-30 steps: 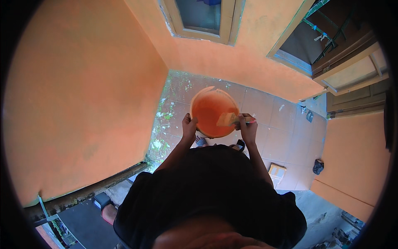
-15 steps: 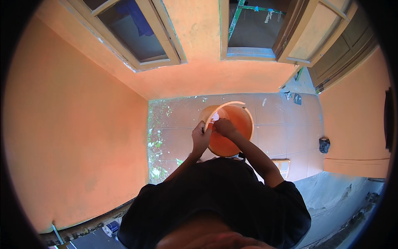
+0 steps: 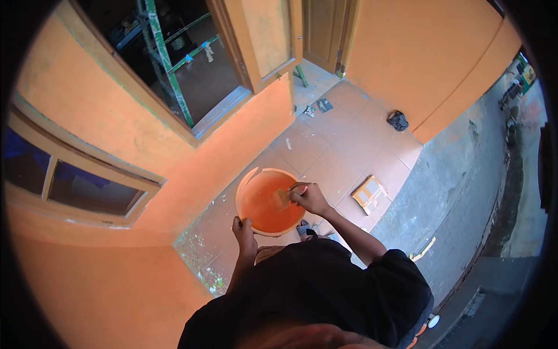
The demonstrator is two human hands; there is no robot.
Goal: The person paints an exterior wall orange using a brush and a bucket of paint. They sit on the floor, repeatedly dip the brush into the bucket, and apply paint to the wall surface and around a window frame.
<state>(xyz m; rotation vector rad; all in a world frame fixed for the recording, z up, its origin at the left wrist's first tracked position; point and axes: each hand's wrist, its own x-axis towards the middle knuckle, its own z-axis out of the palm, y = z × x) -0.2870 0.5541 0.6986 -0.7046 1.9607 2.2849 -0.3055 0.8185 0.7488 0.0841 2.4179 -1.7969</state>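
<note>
Now, an orange bucket [image 3: 258,196] is right in front of the person's tummy, above the brown tiles [image 3: 317,142], w/ its round mouth facing up. Can't tell if its bottom sits on the tiles or hangs a bit over them.

L hand [image 3: 244,234] is at the bucket's near L edge. Its thumb is up on the rim & its other fingers go round the outside, partly hid, so it's clamped on the edge.

R hand [image 3: 312,199] is at the bucket's R side, fingers curled tight round the handle of a flat brush [image 3: 280,200]. The brush's wide tan end points L, over the inside of the bucket. Can't tell if its tip is wet or touching anything. Orange paint [image 3: 273,221] is down in the bucket, a bit darker than the sides.

A foot in a sandal [image 3: 303,228] peeks out by the bucket's near R side, just past the black shirt [image 3: 308,291].

Off to the R, a flat cardboard box [image 3: 369,195] lies on the tiles, & a black bag [image 3: 397,120] is farther away, near an orange wall [image 3: 430,64]. Top L, a green ladder [image 3: 165,64] shows thru a window opening.
</note>
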